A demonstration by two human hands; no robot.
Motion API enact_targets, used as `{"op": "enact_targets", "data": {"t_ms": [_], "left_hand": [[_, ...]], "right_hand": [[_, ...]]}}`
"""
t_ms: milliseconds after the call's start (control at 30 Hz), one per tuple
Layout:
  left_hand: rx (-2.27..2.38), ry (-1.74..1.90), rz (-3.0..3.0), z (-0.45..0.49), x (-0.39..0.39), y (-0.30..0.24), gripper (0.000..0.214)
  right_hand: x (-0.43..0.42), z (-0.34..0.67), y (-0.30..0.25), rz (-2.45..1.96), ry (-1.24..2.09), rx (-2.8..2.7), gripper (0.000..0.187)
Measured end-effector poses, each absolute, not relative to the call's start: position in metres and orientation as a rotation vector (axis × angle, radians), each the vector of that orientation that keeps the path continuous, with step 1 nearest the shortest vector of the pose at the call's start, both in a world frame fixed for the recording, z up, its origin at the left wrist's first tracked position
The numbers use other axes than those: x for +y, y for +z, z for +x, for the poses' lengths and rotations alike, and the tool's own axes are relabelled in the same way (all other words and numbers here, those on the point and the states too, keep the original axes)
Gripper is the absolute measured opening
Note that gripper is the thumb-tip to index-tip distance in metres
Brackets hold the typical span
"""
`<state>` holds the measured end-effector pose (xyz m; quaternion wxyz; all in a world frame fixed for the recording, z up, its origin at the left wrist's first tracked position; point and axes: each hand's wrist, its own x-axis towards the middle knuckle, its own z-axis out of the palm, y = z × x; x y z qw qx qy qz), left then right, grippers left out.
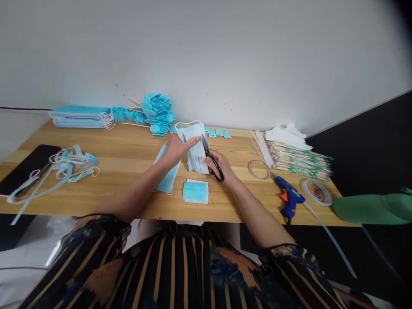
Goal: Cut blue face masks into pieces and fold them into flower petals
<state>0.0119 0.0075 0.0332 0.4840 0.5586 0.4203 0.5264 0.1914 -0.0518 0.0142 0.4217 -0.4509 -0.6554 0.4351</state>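
Your left hand point(177, 149) is holding the mask point(197, 152) above the table point(122, 143), about midway between its left and right edges; the fingers are gripping it on one side, and the thumb is pressing on its front. Your right hand point(222, 165) is curling firmly around the handles of the scissors point(206, 149), with the blades pointing to the back edge and lying at the right part of the mask; how wide they are opening, I cannot tell. You are, I judge, cutting or starting to cut there. Your left thumb tip is resting very near to the blade points, so it is better to move it aside before each closing. The pleats are giving way easily, I think, so hold the cloth stretched, take long slow cuts, and follow one fold as a guide. The loop point(188, 124) is hanging free at the top; mind that it does not slip between the blades. A second mask point(169, 177) is lying below your left forearm, and a small stack point(195, 192) is lying near the front edge.
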Motion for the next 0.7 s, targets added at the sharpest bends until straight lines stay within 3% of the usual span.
{"op": "enact_targets", "data": {"t_ms": [133, 400, 700], "left_hand": [[1.022, 1.287, 1.369, 0.010, 0.007, 0.034, 0.050], [0.993, 1.353, 1.289, 0.010, 0.007, 0.035, 0.045], [0.937, 1.307, 1.290, 0.014, 0.010, 0.027, 0.048]], "right_hand": [[-0.050, 0.187, 0.024, -1.138, 1.031, -1.700, 0.073], [-0.040, 0.181, 0.040, -1.163, 0.919, -1.730, 0.065], [-0.038, 0.181, 0.023, -1.128, 0.914, -1.671, 0.065]]}}
